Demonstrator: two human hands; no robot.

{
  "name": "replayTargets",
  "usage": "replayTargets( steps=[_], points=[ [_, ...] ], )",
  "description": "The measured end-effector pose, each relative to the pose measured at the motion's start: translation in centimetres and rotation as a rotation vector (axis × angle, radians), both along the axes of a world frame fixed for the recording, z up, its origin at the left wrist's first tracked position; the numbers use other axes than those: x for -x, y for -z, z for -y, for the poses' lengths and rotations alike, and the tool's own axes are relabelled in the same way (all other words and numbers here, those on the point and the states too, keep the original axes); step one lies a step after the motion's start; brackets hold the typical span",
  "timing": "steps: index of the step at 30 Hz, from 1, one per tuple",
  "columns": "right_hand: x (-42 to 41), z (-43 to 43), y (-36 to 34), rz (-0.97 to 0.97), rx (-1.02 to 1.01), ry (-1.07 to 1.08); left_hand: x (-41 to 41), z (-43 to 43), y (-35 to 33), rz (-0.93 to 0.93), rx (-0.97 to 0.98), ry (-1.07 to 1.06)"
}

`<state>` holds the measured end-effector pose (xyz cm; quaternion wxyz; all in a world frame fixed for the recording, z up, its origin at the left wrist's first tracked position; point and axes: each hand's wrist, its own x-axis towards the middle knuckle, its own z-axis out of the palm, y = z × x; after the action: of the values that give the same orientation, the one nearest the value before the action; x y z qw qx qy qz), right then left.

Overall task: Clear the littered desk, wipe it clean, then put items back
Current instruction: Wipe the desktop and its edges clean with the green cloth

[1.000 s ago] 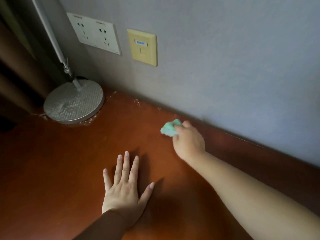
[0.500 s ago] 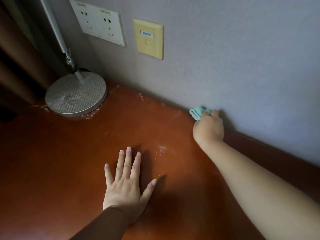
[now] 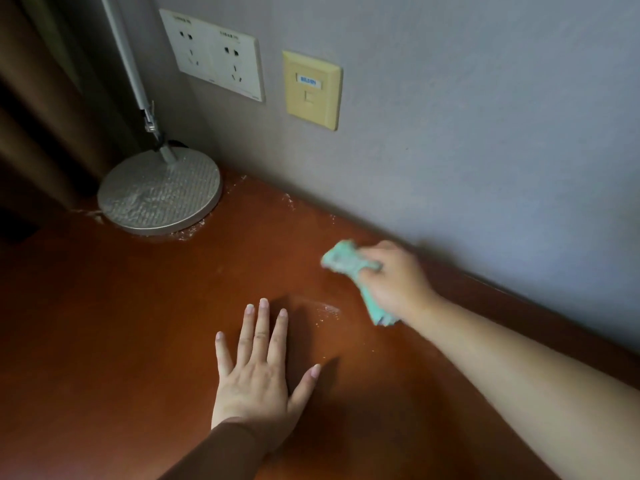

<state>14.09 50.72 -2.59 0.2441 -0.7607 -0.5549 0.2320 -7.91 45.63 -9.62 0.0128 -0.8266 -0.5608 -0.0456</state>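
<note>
Right hand (image 3: 394, 282) clutching a green cloth (image 3: 346, 263) on the desk (image 3: 121, 323)

Curled tight round the crumpled cloth, it presses it to glossy reddish-brown wood near the grey wall (image 3: 450, 133). The left hand (image 3: 259, 386) lies flat and spread, nearer. Pale dust (image 3: 325, 311) streaks between them. A round, ribbed metal lamp base (image 3: 159, 195) stands far left, its stem cut off above. Cloth and right hand are blurred.

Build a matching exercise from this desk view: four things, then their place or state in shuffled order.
1 left hand
2 green cloth
3 lamp base
4 yellow wall plate

A on the wall beside the white sockets
B flat on the desk, fingers spread
C gripped by the right hand
D far left desk corner, dusty

Pairs: 1-B, 2-C, 3-D, 4-A
</note>
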Motion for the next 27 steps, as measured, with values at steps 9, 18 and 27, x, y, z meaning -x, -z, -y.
replayTargets(
  steps=[9,18,27],
  points=[
    [4.4,-8.8,2.6,0.418,0.084,0.344,-0.2,-0.4,0.8,0.058,0.071,0.024],
    [7.2,-5.8,2.1,0.193,0.085,-0.204,2.4,-0.9,-2.0,0.288,0.072,-0.003],
    [5.3,-10.2,2.0,0.342,0.152,0.537,6.7,-8.0,0.0,0.024,0.056,0.102]
  ],
)
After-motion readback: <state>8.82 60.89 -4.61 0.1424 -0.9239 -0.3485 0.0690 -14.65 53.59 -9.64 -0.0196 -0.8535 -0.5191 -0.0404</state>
